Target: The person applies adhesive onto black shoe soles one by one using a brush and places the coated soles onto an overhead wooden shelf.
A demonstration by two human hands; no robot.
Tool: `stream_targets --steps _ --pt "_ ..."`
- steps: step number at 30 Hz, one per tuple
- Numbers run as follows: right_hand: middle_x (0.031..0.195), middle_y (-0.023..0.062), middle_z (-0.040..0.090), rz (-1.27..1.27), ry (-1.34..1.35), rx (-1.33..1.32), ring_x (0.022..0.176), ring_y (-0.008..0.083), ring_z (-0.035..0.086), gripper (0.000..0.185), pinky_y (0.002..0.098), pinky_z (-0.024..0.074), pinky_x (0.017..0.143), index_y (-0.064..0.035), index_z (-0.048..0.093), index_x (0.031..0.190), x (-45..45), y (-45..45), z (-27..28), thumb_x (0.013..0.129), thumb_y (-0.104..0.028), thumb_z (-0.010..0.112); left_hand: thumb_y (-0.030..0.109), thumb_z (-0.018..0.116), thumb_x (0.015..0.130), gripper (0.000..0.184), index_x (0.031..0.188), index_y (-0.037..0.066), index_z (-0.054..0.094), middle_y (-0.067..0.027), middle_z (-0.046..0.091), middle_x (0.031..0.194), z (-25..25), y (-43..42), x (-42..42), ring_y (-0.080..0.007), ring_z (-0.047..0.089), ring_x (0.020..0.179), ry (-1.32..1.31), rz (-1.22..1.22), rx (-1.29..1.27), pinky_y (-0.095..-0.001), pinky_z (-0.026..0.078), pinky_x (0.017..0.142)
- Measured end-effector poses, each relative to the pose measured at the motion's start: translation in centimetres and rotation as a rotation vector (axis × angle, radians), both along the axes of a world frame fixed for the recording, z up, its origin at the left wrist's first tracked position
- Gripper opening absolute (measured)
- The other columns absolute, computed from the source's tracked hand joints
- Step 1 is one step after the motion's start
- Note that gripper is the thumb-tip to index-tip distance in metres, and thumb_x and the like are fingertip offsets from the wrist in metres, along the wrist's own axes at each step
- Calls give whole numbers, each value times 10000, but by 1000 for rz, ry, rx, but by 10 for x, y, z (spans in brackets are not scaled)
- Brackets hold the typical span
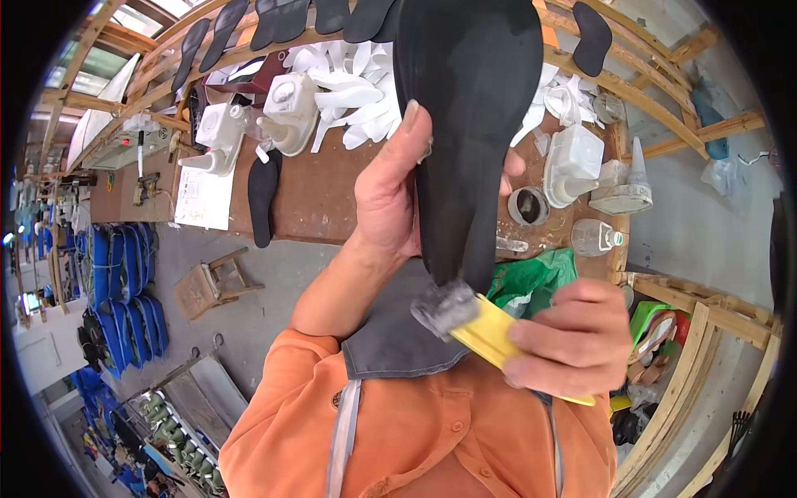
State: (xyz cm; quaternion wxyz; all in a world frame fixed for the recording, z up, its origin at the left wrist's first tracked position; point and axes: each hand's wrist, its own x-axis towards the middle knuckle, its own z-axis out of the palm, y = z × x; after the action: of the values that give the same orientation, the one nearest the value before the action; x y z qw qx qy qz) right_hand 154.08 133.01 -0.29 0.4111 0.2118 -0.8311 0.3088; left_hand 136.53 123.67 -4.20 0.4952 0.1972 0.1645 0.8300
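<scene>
My left hand (388, 184) grips a large black shoe insole (469, 124) by its side, thumb across the near face and fingertips showing past the far edge. The insole stands upright in front of me, its narrow end downward. In my right hand (574, 342) is a brush (481, 330) with a flat yellow handle, fingers wrapped round it. Its grey, clumped bristles touch the lower end of the insole, or lie just in front of it; I cannot tell which.
Across the brown workbench (311, 199) are white cut-out pieces (357, 87), plastic jugs (573, 162), a round dark-lined container (528, 206), a clear bottle (594, 238) and a green bag (535, 278). More insoles (263, 195) lie there and on the wooden rack (664, 62). A wooden stool (212, 285) stands left.
</scene>
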Motion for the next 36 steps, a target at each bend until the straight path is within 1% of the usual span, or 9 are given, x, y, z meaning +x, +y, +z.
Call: stream_targets --steps 7,11,17,21,24,27,31,32,36 --pt "879 86 681 -75 1 78 544 126 514 92 258 381 512 -110 698 827 -6 3 -5 757 -167 716 405 368 968 511 1249 -11 464 -250 628 990 13 8 -2 -279 659 786 -80 85 -27 -310 547 654" --pt "813 52 673 86 34 56 512 81 458 114 204 337 474 -119 720 817 14 4 5 725 -60 688 428 350 963 535 1245 -8 476 -239 631 999 12 10 -5 -292 658 794 -107 7 76 -315 539 658" --pt "845 47 677 -54 -11 91 538 120 495 58 240 366 487 -153 708 845 -6 19 4 797 -177 686 431 347 956 539 1250 -1 478 -252 629 997 12 15 -13 -300 657 787 -153 10 40 -319 534 656" --pt "842 58 676 74 22 50 528 133 470 82 243 355 470 -132 712 856 20 25 7 787 -172 697 365 430 937 576 1382 15 323 -290 358 1333 -4 9 -26 -359 503 1033 -65 -5 170 -388 501 829" --pt "854 74 681 -9 184 -2 519 133 451 92 242 357 468 -103 715 837 -15 28 11 779 -174 708 384 391 944 540 1328 5 389 -272 488 1183 9 7 -18 -336 578 925 -115 -11 92 -368 514 767" --pt "834 93 678 -7 2 -20 504 133 443 88 247 362 468 -86 711 783 -25 31 13 777 -173 715 403 351 951 531 1275 -5 454 -254 617 1034 17 5 -15 -312 653 817 -168 8 37 -348 527 705" --pt "780 135 664 175 -1 55 449 107 459 92 212 361 423 -38 699 813 7 35 10 778 -123 708 379 433 931 622 1373 -39 300 -302 361 1332 3 -8 -29 -367 512 1004 -45 103 104 -382 499 806" --pt "780 135 664 180 5 51 449 107 459 92 212 361 423 -38 699 813 8 29 10 778 -123 708 379 433 931 622 1373 -39 300 -302 361 1332 4 -11 -29 -367 512 1004 -39 108 100 -382 499 806" --pt "700 104 642 -17 -129 -1079 422 93 476 188 181 359 412 37 677 921 2 2 16 747 -33 692 397 414 929 622 1352 -51 327 -302 454 1244 10 -9 -18 -367 543 943 12 331 -64 -407 490 786"
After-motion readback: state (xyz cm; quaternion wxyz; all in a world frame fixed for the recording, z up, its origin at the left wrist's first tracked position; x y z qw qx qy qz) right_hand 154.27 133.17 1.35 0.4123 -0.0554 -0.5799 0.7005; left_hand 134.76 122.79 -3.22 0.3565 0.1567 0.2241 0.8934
